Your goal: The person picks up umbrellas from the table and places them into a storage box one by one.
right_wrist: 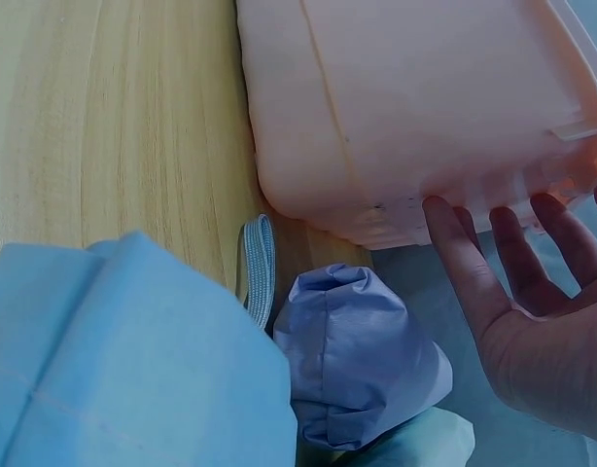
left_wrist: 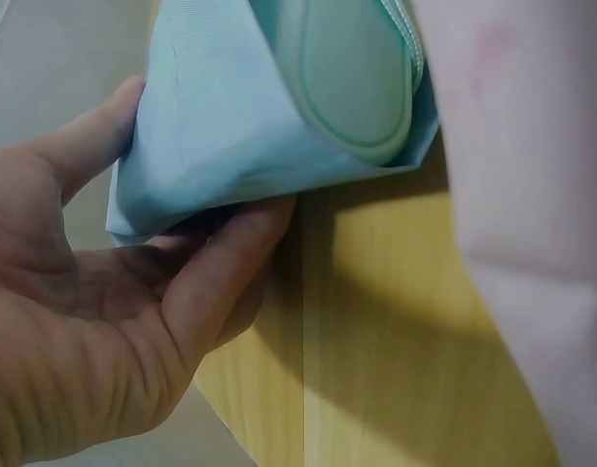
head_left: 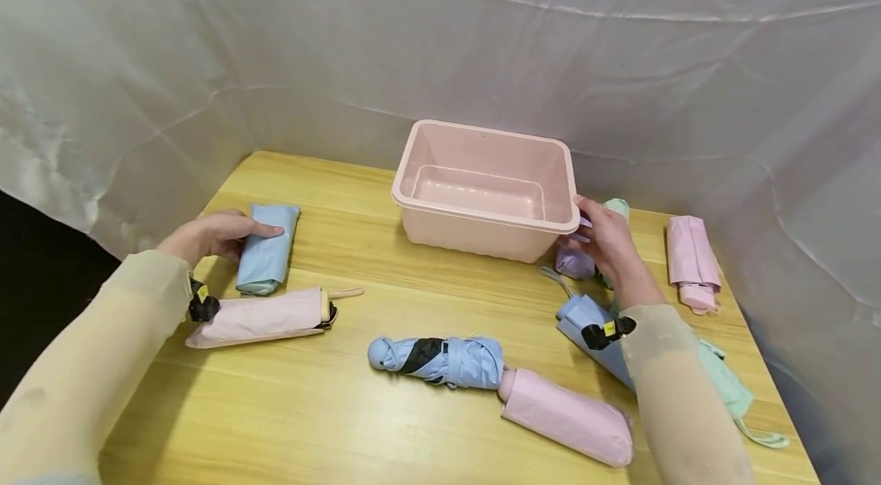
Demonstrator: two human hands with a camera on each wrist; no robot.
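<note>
My left hand (head_left: 213,234) gripped a light blue umbrella (head_left: 267,248); my right hand (head_left: 609,244), fingers straight, touched the empty pink tub (head_left: 485,221). Every umbrella lay on the bench (head_left: 344,393), none packed.

Smooth matt pink plastic bin (head_left: 485,190), pale wood-grain table (head_left: 344,408), soft cloth umbrella sleeves (head_left: 267,248)

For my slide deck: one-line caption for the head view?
Left hand grips a blue folded umbrella; right hand touches the empty pink bin.
</note>
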